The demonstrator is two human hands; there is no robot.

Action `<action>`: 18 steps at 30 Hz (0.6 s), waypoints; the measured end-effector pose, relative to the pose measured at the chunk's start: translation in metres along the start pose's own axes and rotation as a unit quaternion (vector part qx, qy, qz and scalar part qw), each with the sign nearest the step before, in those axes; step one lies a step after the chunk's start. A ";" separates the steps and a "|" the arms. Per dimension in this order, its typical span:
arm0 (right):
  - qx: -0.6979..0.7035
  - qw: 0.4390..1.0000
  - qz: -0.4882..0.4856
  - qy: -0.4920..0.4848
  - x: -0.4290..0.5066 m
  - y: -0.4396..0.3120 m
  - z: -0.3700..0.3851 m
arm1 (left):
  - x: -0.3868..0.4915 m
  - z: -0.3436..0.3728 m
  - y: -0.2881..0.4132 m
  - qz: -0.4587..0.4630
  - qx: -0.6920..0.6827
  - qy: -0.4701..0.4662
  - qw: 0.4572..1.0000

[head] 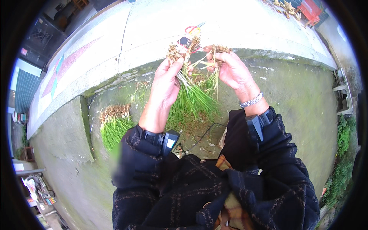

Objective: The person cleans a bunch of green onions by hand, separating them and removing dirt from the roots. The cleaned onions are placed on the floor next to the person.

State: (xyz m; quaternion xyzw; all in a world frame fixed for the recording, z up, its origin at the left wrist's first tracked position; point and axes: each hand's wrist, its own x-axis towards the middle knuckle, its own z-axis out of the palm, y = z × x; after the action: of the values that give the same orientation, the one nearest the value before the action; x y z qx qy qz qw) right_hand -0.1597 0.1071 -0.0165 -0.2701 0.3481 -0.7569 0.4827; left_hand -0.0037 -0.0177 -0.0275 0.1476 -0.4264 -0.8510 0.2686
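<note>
My left hand grips a bunch of thin green stalks with pale stems, its brown dry roots pointing away from me. Opposite it, my right hand pinches a small clump of withered, yellowish stalks and roots. A few pale strands stretch across the gap between the hands. Below them a larger heap of green stalks lies on the ground, partly covered by the held bunch. To the left rests a neat bundle of the same plants, roots toward the ledge.
On the white raised ledge lie scissors with red and yellow handles and a dark phone-like object. Loose stalks are scattered on the mossy concrete. A black cord runs near my feet. A red chair-like object stands far right.
</note>
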 end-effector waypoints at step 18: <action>-0.176 0.960 -0.095 0.195 0.006 -0.005 -0.009 | 0.010 0.012 -0.012 -0.011 0.065 0.015 0.998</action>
State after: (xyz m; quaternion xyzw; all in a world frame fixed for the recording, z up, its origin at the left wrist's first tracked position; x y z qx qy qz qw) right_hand -0.1716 0.1056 -0.0176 -0.2298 0.5356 -0.7640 0.2768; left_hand -0.0216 -0.0100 -0.0297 0.1818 -0.4749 -0.8223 0.2553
